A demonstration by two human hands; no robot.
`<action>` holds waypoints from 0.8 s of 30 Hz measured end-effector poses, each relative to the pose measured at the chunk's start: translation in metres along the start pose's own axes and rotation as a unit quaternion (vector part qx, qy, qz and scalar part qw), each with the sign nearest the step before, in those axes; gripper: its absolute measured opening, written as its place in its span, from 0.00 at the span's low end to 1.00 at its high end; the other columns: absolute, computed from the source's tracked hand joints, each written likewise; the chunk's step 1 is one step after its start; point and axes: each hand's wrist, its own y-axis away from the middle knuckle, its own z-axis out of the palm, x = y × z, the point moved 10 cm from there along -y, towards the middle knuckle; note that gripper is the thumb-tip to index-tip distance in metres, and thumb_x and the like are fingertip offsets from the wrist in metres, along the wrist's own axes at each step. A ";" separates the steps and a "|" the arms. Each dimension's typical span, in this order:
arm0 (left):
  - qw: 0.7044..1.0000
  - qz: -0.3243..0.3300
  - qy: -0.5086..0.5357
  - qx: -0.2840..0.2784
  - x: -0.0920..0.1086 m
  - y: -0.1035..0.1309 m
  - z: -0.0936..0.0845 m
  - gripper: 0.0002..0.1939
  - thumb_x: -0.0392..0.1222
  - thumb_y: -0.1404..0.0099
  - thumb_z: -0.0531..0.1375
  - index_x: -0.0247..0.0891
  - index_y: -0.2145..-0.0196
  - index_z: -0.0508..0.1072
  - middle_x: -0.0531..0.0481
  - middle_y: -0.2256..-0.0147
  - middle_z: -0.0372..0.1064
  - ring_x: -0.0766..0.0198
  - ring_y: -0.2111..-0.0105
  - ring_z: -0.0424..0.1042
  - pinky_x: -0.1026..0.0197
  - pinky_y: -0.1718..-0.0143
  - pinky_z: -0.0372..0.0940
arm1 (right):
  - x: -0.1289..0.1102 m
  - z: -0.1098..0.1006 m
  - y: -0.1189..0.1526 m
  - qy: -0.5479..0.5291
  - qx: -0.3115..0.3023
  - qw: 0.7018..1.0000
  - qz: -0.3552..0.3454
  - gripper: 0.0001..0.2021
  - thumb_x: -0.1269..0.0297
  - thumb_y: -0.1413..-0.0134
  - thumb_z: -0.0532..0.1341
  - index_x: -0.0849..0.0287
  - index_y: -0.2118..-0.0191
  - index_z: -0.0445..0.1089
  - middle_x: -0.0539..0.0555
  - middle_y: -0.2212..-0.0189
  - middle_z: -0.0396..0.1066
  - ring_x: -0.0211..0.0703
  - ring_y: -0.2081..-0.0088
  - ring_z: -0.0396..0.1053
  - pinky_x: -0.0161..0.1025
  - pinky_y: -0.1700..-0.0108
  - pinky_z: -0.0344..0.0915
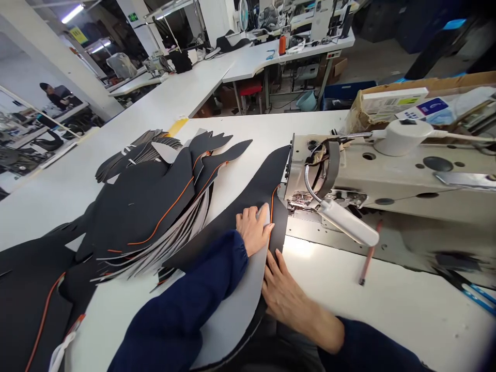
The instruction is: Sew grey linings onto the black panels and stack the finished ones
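A dark fabric piece point(248, 199) with an orange cord point(273, 204) along its edge reaches up to the head of a sewing machine point(313, 170). On top of it lies a grey-backed piece point(236, 315). My left hand point(253, 230) presses on the upper end of the grey piece, fingers bent, thumb pointing at the cord. Just below, my right hand point(284, 292) rests flat along the right edge of both layers, its fingers spread. The needle area is partly hidden by the white lamp point(349, 223).
Stacked dark pieces with orange cord point(155, 201) lie at the left. A red-handled tool point(371, 253) and blue-handled scissors point(478, 297) are at the right. Behind the machine stands a cardboard box point(354, 113). Far left, a person point(58, 95) sits.
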 end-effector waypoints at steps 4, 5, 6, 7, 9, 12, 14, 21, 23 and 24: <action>0.997 0.002 0.071 -0.024 0.005 -0.006 -0.001 0.23 0.41 0.28 0.43 0.42 0.38 0.56 0.45 0.54 0.69 0.56 0.54 0.66 0.52 0.51 0.60 | 0.002 -0.002 0.000 -0.007 0.003 1.000 0.003 0.36 0.41 0.54 0.64 0.65 0.46 0.68 0.70 0.45 0.63 0.74 0.40 0.51 0.71 0.40 0.41; 0.995 0.012 0.098 -0.021 0.009 -0.009 -0.002 0.22 0.39 0.28 0.43 0.42 0.38 0.55 0.46 0.53 0.69 0.58 0.54 0.66 0.55 0.52 0.61 | 0.002 -0.003 0.000 -0.010 0.000 1.000 0.002 0.35 0.42 0.54 0.64 0.64 0.47 0.69 0.69 0.45 0.64 0.74 0.40 0.52 0.72 0.40 0.41; 0.992 0.022 0.124 -0.017 0.014 -0.013 -0.004 0.22 0.38 0.28 0.43 0.42 0.38 0.54 0.46 0.53 0.69 0.59 0.54 0.67 0.57 0.53 0.62 | 0.001 -0.003 0.000 -0.014 -0.005 1.000 -0.001 0.33 0.42 0.54 0.65 0.63 0.48 0.70 0.68 0.46 0.65 0.73 0.41 0.53 0.72 0.40 0.41; 0.989 0.028 0.143 -0.011 0.018 -0.017 -0.005 0.22 0.39 0.29 0.44 0.42 0.38 0.54 0.46 0.52 0.68 0.60 0.54 0.67 0.58 0.53 0.63 | 0.000 -0.002 0.000 -0.019 -0.010 1.000 -0.005 0.32 0.43 0.54 0.65 0.62 0.49 0.71 0.67 0.47 0.67 0.73 0.42 0.54 0.73 0.41 0.41; 0.988 0.036 0.148 -0.005 0.026 -0.025 -0.005 0.20 0.42 0.30 0.48 0.40 0.41 0.57 0.45 0.52 0.67 0.59 0.53 0.66 0.58 0.54 0.64 | 0.000 -0.003 0.000 -0.028 -0.016 0.999 -0.009 0.29 0.44 0.53 0.65 0.60 0.50 0.72 0.65 0.47 0.67 0.73 0.42 0.55 0.74 0.41 0.41; 0.993 0.071 0.090 -0.029 0.041 -0.027 0.001 0.13 0.46 0.31 0.52 0.40 0.53 0.68 0.44 0.55 0.67 0.56 0.53 0.65 0.55 0.53 0.63 | 0.001 -0.003 0.001 -0.032 -0.015 0.999 -0.009 0.29 0.45 0.52 0.64 0.61 0.49 0.71 0.66 0.47 0.67 0.71 0.43 0.56 0.74 0.41 0.41; 0.992 0.105 0.051 -0.043 0.049 -0.019 0.003 0.10 0.45 0.31 0.51 0.42 0.58 0.70 0.46 0.54 0.66 0.55 0.53 0.64 0.52 0.53 0.62 | 0.001 -0.003 0.001 -0.027 -0.014 0.999 -0.012 0.28 0.47 0.50 0.64 0.62 0.49 0.71 0.67 0.49 0.68 0.71 0.44 0.57 0.75 0.41 0.41; 0.993 0.056 0.104 0.009 0.034 -0.010 -0.006 0.25 0.41 0.33 0.53 0.40 0.39 0.56 0.43 0.45 0.58 0.57 0.48 0.61 0.56 0.50 0.63 | 0.000 -0.003 0.001 -0.005 -0.004 1.000 -0.016 0.25 0.50 0.49 0.62 0.64 0.51 0.72 0.67 0.52 0.70 0.70 0.45 0.59 0.75 0.42 0.43; 0.990 0.077 0.121 0.015 0.039 -0.015 -0.005 0.20 0.42 0.31 0.51 0.40 0.43 0.60 0.43 0.44 0.58 0.58 0.46 0.60 0.58 0.47 0.62 | 0.001 -0.004 0.001 -0.007 0.004 1.000 -0.013 0.23 0.53 0.48 0.62 0.62 0.50 0.72 0.66 0.52 0.70 0.69 0.46 0.60 0.75 0.43 0.45; 0.988 0.099 0.119 0.007 0.044 -0.016 -0.002 0.17 0.42 0.30 0.49 0.41 0.45 0.63 0.45 0.44 0.60 0.59 0.46 0.60 0.57 0.47 0.62 | 0.001 -0.005 0.001 -0.008 0.008 1.000 -0.011 0.22 0.54 0.48 0.62 0.61 0.50 0.71 0.65 0.51 0.70 0.69 0.46 0.60 0.75 0.43 0.45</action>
